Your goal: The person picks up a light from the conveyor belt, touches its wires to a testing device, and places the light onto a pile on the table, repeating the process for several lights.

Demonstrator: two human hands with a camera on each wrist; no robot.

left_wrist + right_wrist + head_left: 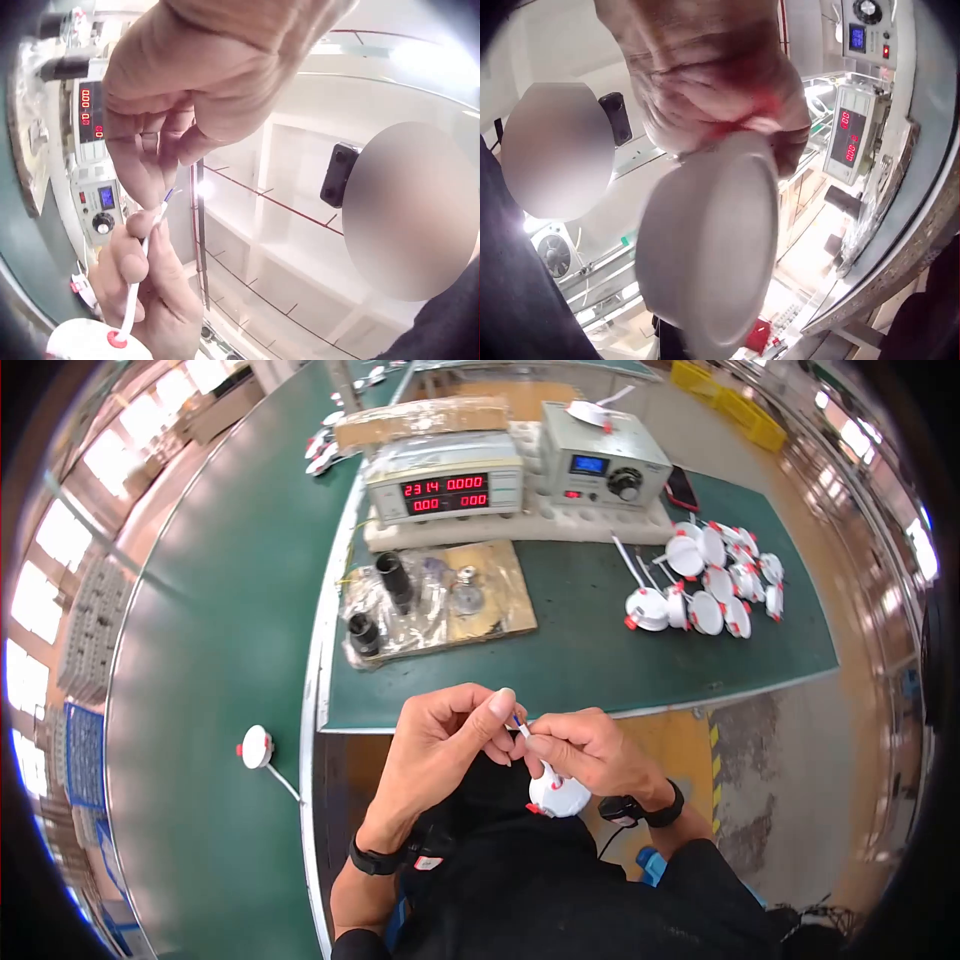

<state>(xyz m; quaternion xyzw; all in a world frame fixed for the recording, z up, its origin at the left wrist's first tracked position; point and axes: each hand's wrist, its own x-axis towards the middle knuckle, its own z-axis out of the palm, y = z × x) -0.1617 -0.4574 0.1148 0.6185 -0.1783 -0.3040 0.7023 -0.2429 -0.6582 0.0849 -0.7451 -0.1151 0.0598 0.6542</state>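
Note:
The right hand (590, 752) pinches the white cable (132, 296) of a round white lamp (560, 796) between thumb and fingers, close to the cable's end. Thin blue and brown wires (518, 718) stick out of that end. With thumb and fingertips together, the left hand (445, 745) is right at the wire ends; whether it grips a wire cannot be told. Below the right hand hangs the lamp, with red clips at its edge; in the right wrist view its white body (705, 247) fills the middle.
On the green table (590, 660) stand a meter with red digits (445, 485), a grey box with a dial (605, 460) and a board with black cylinders (440, 600). Several white lamps (707, 612) lie at the right; another lamp (257, 747) lies on the left surface.

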